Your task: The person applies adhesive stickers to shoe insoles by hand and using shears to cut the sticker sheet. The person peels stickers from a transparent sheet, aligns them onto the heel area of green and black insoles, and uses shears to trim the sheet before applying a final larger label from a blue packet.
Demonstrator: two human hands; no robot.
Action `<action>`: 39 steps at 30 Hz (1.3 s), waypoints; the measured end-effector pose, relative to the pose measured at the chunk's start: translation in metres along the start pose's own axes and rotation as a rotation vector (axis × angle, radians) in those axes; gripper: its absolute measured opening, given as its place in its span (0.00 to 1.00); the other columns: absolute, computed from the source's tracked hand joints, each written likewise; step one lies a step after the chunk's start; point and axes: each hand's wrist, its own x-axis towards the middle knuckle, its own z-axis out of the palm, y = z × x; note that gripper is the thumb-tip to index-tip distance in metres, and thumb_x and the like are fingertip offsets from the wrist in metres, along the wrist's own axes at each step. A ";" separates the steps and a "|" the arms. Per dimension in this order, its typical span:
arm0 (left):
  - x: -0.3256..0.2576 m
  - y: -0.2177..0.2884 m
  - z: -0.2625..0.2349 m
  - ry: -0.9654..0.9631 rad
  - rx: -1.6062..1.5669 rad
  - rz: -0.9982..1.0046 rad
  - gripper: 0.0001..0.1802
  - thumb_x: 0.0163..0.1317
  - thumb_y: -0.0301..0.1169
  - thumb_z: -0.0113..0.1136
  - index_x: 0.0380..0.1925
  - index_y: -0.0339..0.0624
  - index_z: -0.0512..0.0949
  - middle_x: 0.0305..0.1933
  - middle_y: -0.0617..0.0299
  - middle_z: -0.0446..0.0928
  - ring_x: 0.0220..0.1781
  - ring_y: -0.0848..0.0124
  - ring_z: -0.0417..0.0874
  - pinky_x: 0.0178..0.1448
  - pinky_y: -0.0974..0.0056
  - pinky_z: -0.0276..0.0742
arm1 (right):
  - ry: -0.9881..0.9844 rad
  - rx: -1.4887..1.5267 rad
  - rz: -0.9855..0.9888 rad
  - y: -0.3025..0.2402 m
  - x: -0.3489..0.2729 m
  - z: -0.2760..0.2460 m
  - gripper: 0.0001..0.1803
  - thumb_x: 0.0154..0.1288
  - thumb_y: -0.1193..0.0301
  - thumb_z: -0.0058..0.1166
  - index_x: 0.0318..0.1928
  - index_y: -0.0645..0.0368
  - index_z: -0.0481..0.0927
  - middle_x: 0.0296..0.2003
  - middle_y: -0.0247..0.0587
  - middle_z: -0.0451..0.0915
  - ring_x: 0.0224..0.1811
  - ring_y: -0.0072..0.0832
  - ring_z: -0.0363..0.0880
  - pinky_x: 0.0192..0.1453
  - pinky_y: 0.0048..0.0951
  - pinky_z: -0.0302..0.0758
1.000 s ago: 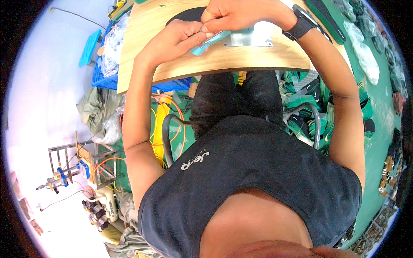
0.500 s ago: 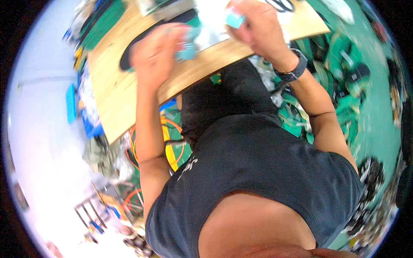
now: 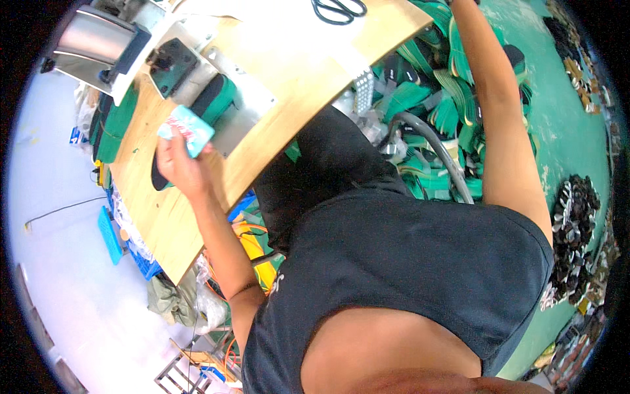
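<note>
My left hand (image 3: 184, 172) is closed around a small light blue packet (image 3: 195, 136) with reddish print, held above the table's left part. Just beyond the packet lies a stack of green and black insole-shaped pieces (image 3: 220, 95), beside a metal plate. A dark rounded piece (image 3: 159, 174) shows partly behind my left hand. My right arm stretches far out past the table's right end, and the hand itself lies beyond the upper edge of the picture, so its fingers and anything in them are hidden.
The wooden table (image 3: 315, 56) carries black-handled scissors (image 3: 338, 9) at the far side and a machine with a metal housing (image 3: 92, 39) at the left. Heaps of green and black pieces (image 3: 453, 98) cover the floor at right, near a curved grey tube (image 3: 433, 141).
My right hand has gone from above the table, where it held something light blue, out past the picture's upper edge. My left hand still grips its packet. The view has turned.
</note>
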 end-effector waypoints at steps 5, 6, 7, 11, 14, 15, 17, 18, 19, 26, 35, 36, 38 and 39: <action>-0.006 -0.004 0.032 -0.079 0.097 0.027 0.14 0.73 0.33 0.49 0.49 0.33 0.75 0.26 0.61 0.77 0.16 0.76 0.73 0.16 0.72 0.67 | -0.517 1.012 -0.170 -0.195 -0.132 0.019 0.24 0.67 0.58 0.58 0.58 0.54 0.71 0.29 0.39 0.78 0.30 0.29 0.79 0.34 0.30 0.77; -0.011 0.008 0.047 -0.206 0.071 0.033 0.13 0.73 0.32 0.50 0.47 0.35 0.78 0.32 0.63 0.80 0.22 0.80 0.76 0.22 0.75 0.71 | -0.628 0.902 -0.179 -0.220 -0.176 0.016 0.12 0.72 0.61 0.53 0.38 0.56 0.78 0.22 0.28 0.76 0.22 0.14 0.73 0.23 0.14 0.66; -0.015 0.015 0.056 -0.235 0.104 0.041 0.14 0.73 0.34 0.50 0.48 0.36 0.78 0.30 0.64 0.80 0.21 0.82 0.75 0.22 0.76 0.70 | -0.811 0.966 -0.316 -0.239 -0.193 0.011 0.11 0.72 0.61 0.54 0.41 0.56 0.77 0.24 0.28 0.78 0.24 0.13 0.75 0.25 0.14 0.69; -0.020 0.029 0.061 -0.297 -0.010 0.111 0.18 0.73 0.38 0.52 0.50 0.35 0.77 0.29 0.62 0.80 0.19 0.80 0.75 0.20 0.76 0.69 | -0.948 1.287 -0.169 -0.277 -0.218 0.017 0.15 0.69 0.59 0.58 0.38 0.59 0.76 0.21 0.30 0.77 0.20 0.15 0.73 0.23 0.18 0.70; -0.027 0.028 0.051 -0.300 -0.030 0.077 0.18 0.73 0.39 0.52 0.51 0.34 0.77 0.30 0.61 0.80 0.20 0.80 0.76 0.21 0.76 0.70 | -0.915 1.261 -0.091 -0.278 -0.224 0.024 0.14 0.70 0.60 0.56 0.37 0.59 0.76 0.21 0.30 0.76 0.20 0.15 0.72 0.23 0.18 0.69; -0.030 0.027 0.048 -0.287 -0.015 0.065 0.18 0.72 0.38 0.52 0.51 0.34 0.76 0.30 0.61 0.80 0.21 0.79 0.77 0.21 0.76 0.70 | -0.905 1.223 -0.073 -0.282 -0.224 0.027 0.13 0.71 0.61 0.55 0.37 0.58 0.75 0.21 0.30 0.76 0.19 0.14 0.72 0.23 0.18 0.69; -0.034 0.025 0.042 -0.262 0.014 0.040 0.18 0.72 0.38 0.52 0.51 0.34 0.76 0.30 0.61 0.80 0.21 0.79 0.77 0.22 0.76 0.71 | -1.001 1.240 -0.087 -0.286 -0.225 0.026 0.12 0.72 0.62 0.54 0.36 0.58 0.76 0.20 0.28 0.74 0.19 0.13 0.71 0.23 0.16 0.67; -0.035 0.027 0.040 -0.266 -0.004 0.056 0.17 0.73 0.37 0.51 0.50 0.33 0.76 0.29 0.59 0.80 0.22 0.77 0.78 0.23 0.74 0.74 | -1.013 1.252 -0.111 -0.286 -0.227 0.025 0.11 0.72 0.63 0.54 0.37 0.57 0.76 0.20 0.27 0.74 0.20 0.11 0.71 0.23 0.15 0.66; -0.037 0.024 0.036 -0.278 -0.037 0.050 0.17 0.73 0.36 0.51 0.49 0.33 0.76 0.29 0.59 0.80 0.23 0.77 0.79 0.24 0.73 0.75 | -1.027 1.265 -0.135 -0.287 -0.228 0.025 0.10 0.72 0.63 0.54 0.38 0.57 0.77 0.20 0.25 0.74 0.21 0.10 0.71 0.23 0.13 0.65; -0.046 0.023 0.006 -0.280 0.150 0.057 0.09 0.70 0.29 0.55 0.37 0.32 0.78 0.25 0.59 0.82 0.26 0.76 0.83 0.30 0.72 0.80 | -0.870 0.978 -0.448 -0.298 -0.227 0.034 0.09 0.71 0.68 0.55 0.35 0.60 0.78 0.19 0.29 0.75 0.20 0.12 0.72 0.23 0.18 0.68; -0.045 0.020 0.000 -0.184 0.937 0.434 0.06 0.67 0.29 0.58 0.31 0.40 0.76 0.24 0.57 0.82 0.24 0.62 0.84 0.29 0.62 0.78 | -0.484 0.418 -0.946 -0.314 -0.232 0.046 0.03 0.65 0.72 0.51 0.33 0.56 0.73 0.22 0.46 0.77 0.27 0.46 0.79 0.27 0.41 0.73; -0.045 0.023 -0.003 -0.195 0.972 0.479 0.06 0.66 0.29 0.58 0.32 0.40 0.76 0.24 0.57 0.81 0.24 0.60 0.84 0.29 0.61 0.77 | -0.487 0.385 -0.971 -0.316 -0.232 0.043 0.02 0.65 0.73 0.51 0.34 0.56 0.73 0.23 0.47 0.77 0.28 0.46 0.80 0.28 0.42 0.73; -0.046 0.030 -0.009 -0.218 1.042 0.566 0.06 0.65 0.30 0.59 0.33 0.39 0.77 0.23 0.57 0.80 0.25 0.57 0.83 0.30 0.60 0.77 | -0.513 0.541 -0.974 -0.316 -0.230 0.036 0.05 0.68 0.71 0.51 0.35 0.59 0.73 0.23 0.49 0.75 0.26 0.47 0.77 0.28 0.42 0.70; -0.045 0.034 -0.012 -0.269 0.993 0.562 0.06 0.65 0.30 0.59 0.33 0.39 0.77 0.23 0.58 0.80 0.26 0.58 0.83 0.30 0.60 0.76 | -0.529 0.620 -0.969 -0.316 -0.230 0.034 0.06 0.69 0.70 0.51 0.36 0.60 0.73 0.23 0.51 0.74 0.25 0.48 0.75 0.28 0.43 0.69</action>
